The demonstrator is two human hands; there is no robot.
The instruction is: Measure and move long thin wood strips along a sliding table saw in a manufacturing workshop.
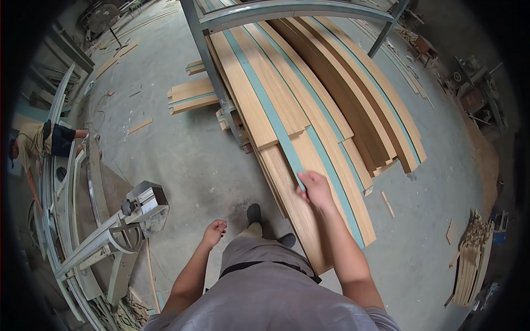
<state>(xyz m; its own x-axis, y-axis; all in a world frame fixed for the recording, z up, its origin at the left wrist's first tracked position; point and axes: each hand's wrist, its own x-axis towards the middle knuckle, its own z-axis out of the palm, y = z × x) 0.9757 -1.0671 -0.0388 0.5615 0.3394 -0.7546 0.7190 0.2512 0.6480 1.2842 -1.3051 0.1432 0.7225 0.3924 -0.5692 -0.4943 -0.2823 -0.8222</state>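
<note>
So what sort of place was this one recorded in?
Most likely a woodworking shop: a stack of long light-brown boards with teal edge strips under the right hand, a grey metal workbench frame, and offcuts on the dusty concrete floor.

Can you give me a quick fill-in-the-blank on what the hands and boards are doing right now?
1. The right hand grips the near end of a ____-coloured strip lying on the stack of wooden boards.
2. The left hand is loosely closed and holds ____.
3. The boards lie under a grey ____ frame.
4. A second person bends over at the picture's ____ edge.

Missing words: teal; nothing; metal; left
</note>
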